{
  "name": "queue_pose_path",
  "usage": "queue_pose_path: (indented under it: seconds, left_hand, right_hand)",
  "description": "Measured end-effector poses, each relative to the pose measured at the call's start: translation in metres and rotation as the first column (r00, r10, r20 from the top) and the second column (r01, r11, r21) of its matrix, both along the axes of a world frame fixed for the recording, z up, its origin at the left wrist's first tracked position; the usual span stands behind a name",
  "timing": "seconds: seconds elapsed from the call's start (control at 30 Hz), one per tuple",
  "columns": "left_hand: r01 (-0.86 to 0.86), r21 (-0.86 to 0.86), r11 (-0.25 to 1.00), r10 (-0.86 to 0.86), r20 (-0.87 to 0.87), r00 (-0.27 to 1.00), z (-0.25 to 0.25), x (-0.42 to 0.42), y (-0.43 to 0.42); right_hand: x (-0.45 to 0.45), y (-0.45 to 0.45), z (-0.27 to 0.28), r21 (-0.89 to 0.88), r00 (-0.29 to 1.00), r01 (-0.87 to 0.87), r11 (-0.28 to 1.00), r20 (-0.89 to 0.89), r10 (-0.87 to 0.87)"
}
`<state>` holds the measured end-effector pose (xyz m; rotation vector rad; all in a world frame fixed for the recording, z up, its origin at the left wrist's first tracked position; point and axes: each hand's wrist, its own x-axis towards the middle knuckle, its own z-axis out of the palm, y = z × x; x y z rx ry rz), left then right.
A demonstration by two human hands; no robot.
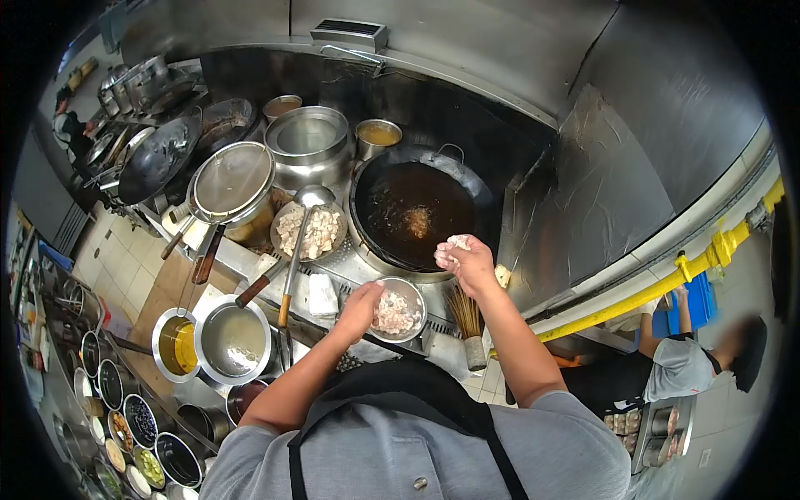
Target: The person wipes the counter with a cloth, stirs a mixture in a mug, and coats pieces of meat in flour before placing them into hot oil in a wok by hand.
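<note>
My left hand (362,312) is closed on the rim of a metal bowl (419,293) that holds pale, floured pieces (393,314). Raised at the near edge of a large black wok (375,179), my right hand (467,262) pinches some of the same pale pieces (456,243). Dark oil (412,196) fills the wok, and a brownish bubbling patch (417,221) shows at its middle. Left of the wok, a strainer of pale cooked-looking pieces (319,233) has a long-handled ladle (314,197) lying across it.
A bamboo brush (464,312) stands right of the bowl. Pots (233,340) and a round mesh strainer (234,178) are at the left. Ingredient containers (140,419) line the lower left. Another person (683,367) is at the right, beside a yellow pipe (633,292).
</note>
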<state>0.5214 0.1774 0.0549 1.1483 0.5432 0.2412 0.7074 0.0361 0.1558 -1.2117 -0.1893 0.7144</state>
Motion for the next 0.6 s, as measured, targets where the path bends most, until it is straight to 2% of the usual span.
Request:
queue_pose_path:
  seconds: [0.07,0.1,0.13,0.2,0.27,0.3,0.33,0.37,0.4,0.43,0.47,0.53,0.57,0.6]
  left_hand:
    - [0.039,-0.007,0.999,-0.040,-0.034,0.999,0.000,0.001,0.000]
    - [-0.002,-0.125,0.992,0.001,-0.009,1.000,0.000,0.004,-0.003]
    - [-0.007,-0.126,0.992,0.006,-0.008,1.000,0.014,0.002,-0.008]
    - [-0.014,-0.156,0.988,0.012,-0.009,1.000,0.040,-0.002,-0.015]
    - [-0.033,-0.135,0.990,0.033,-0.007,0.999,0.042,-0.004,-0.017]
    - [-0.054,-0.112,0.992,0.054,-0.004,0.999,0.041,-0.006,-0.017]
    - [-0.063,-0.111,0.992,0.063,-0.006,0.998,0.038,-0.008,-0.015]
    - [-0.037,-0.050,0.998,0.038,0.021,0.999,0.031,-0.011,-0.011]
    - [-0.014,0.011,1.000,0.014,0.045,0.999,0.021,-0.014,-0.006]
    - [-0.012,0.218,0.976,0.003,0.043,0.999,0.015,-0.014,-0.002]
    - [-0.023,0.216,0.976,0.015,0.039,0.999,0.007,-0.017,0.000]
    - [-0.023,0.050,0.998,0.024,-0.006,1.000,0.017,-0.024,0.000]
    - [0.005,0.208,0.978,0.002,-0.032,0.999,-0.002,-0.024,0.005]
    - [-0.002,0.205,0.979,0.009,-0.034,0.999,-0.010,-0.027,0.005]
  right_hand:
    - [0.012,0.000,-0.014,-0.109,0.971,0.076,0.991,0.232,-0.049]
    - [0.012,0.007,-0.009,-0.190,0.937,0.191,0.963,0.329,-0.120]
    - [0.016,0.009,-0.006,-0.192,0.937,0.186,0.964,0.331,-0.115]
    - [0.028,0.016,0.000,-0.161,0.974,0.185,0.970,0.159,-0.159]
    - [0.046,0.031,-0.015,-0.183,0.966,0.202,0.962,0.202,-0.164]
    - [0.058,0.040,-0.029,-0.232,0.884,0.261,0.937,0.448,-0.135]
    - [0.061,0.048,-0.032,-0.261,0.745,0.329,0.908,0.662,-0.079]
    - [0.066,0.051,-0.033,-0.341,0.612,0.325,0.882,0.787,0.079]
    - [0.067,0.056,-0.043,-0.343,0.615,0.314,0.885,0.784,0.086]
    - [0.066,0.064,-0.055,-0.337,0.392,0.404,0.850,0.904,0.172]
    - [0.070,0.068,-0.063,-0.383,0.342,0.404,0.831,0.906,0.251]
    - [0.069,0.076,-0.067,-0.457,0.229,0.412,0.788,0.889,0.396]
    - [0.070,0.083,-0.068,-0.588,0.268,0.347,0.731,0.809,0.523]
    - [0.070,0.090,-0.070,-0.704,0.296,0.276,0.655,0.710,0.639]
